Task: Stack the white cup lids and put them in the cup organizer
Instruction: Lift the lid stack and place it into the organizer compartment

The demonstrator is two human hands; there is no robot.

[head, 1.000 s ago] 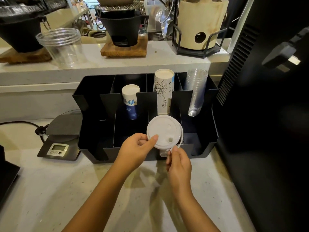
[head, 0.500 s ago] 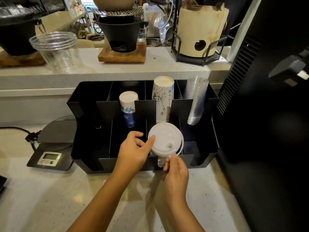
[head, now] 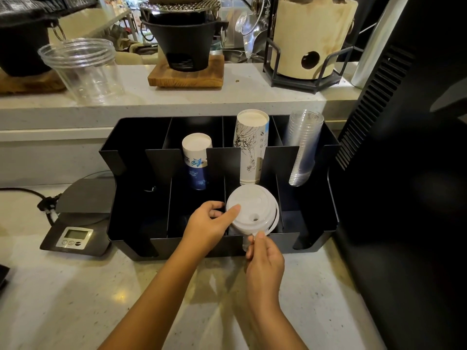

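A stack of white cup lids (head: 249, 208) sits tilted at the front of the black cup organizer (head: 126, 157), in its third front compartment from the left. My left hand (head: 207, 226) grips the stack's left edge, thumb on the top lid. My right hand (head: 264, 256) pinches the stack's lower front edge from below. The lower lids are hidden behind the organizer's front wall and my fingers.
In the organizer's back compartments stand a blue-and-white paper cup stack (head: 196, 162), a taller printed paper cup stack (head: 250, 145) and clear plastic cups (head: 303, 147). A digital scale (head: 78, 215) lies to the left, a tall black machine (head: 404, 173) stands right. On the raised shelf is a clear tub (head: 83, 69).
The lid stack and both hands sit lower and deeper in the front compartment than a second ago. The camera has moved in closer.
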